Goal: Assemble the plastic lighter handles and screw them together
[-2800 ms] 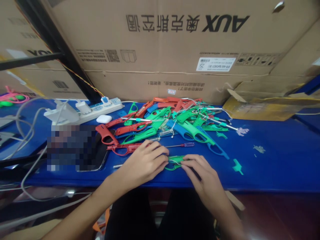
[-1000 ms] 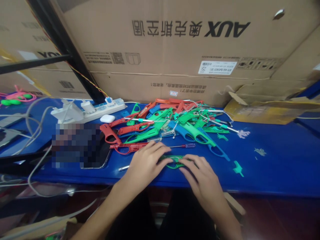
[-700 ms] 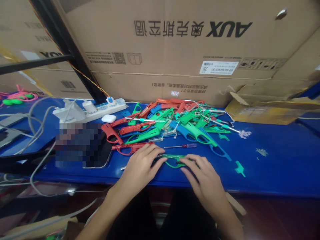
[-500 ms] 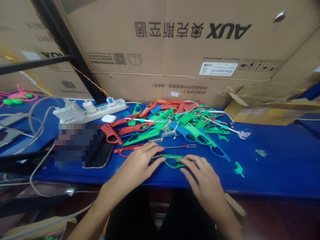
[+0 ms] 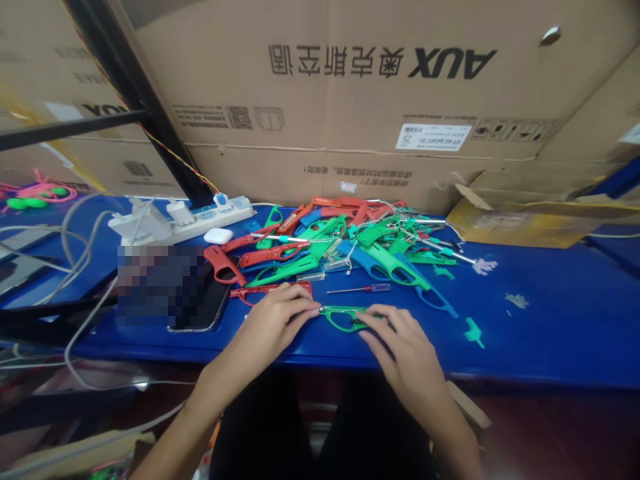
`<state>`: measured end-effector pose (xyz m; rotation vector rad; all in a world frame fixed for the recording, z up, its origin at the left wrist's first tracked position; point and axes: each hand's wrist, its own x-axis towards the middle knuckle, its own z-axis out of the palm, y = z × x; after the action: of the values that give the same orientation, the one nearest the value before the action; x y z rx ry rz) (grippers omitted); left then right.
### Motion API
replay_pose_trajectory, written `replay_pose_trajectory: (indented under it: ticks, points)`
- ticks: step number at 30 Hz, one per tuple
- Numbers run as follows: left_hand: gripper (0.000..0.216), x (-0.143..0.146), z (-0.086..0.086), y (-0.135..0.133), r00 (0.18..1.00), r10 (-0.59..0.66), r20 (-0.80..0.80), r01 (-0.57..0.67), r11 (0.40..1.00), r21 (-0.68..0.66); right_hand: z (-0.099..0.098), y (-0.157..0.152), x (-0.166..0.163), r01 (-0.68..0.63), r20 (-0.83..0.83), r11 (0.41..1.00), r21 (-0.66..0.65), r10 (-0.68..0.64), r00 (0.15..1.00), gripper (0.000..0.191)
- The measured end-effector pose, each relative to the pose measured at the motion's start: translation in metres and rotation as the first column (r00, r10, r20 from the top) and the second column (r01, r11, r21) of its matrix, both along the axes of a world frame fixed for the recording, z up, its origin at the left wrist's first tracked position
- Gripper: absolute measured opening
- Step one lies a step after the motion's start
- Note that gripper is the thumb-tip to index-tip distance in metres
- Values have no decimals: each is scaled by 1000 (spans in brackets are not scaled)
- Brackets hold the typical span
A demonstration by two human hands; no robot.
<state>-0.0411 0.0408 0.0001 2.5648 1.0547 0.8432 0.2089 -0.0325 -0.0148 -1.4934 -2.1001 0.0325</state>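
Low over the front of the blue table lies a green lighter shell (image 5: 345, 320), long, with a trigger loop and a small black part in it. My right hand (image 5: 403, 340) grips its right end between thumb and fingers. At the shell's left end, my left hand (image 5: 280, 317) is closed in a pinch, its fingertips on a small pale or metallic piece too small to name. Just beyond my hands are a screwdriver (image 5: 359, 289) with a purple handle and a red lighter shell (image 5: 250, 291), partly hidden by my left hand.
A heap of red, green and blue lighter shells (image 5: 395, 267) with metal tubes and wires spreads behind. To the left are a phone (image 5: 213, 310), a white case (image 5: 219, 236) and a power strip (image 5: 220, 217). A green offcut (image 5: 473, 332) lies right; cardboard boxes (image 5: 325, 87) stand behind.
My left fingers have shifted slightly up and left; a dark piece seen at them before no longer shows. The shell's left end shows more. My right hand still grips the shell.
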Motion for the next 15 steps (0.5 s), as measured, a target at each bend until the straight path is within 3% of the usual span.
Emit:
replay_pose_trajectory:
  ticks: [3, 9, 15]
  points:
    - [25, -3, 1, 1, 998, -39, -45, 39, 999, 3, -2, 0, 0, 9, -10, 1000, -11, -10, 1000, 28]
    - [26, -4, -5, -3, 996, -49, -76, 62, 983, 173, -2, 0, 1, 5, -14, 1000, -13, -6, 1000, 27]
    - [24, -2, -6, 0, 997, -61, -55, 71, 979, 193, -1, 0, 1, 0, -3, 1000, 3, 0, 1000, 27]
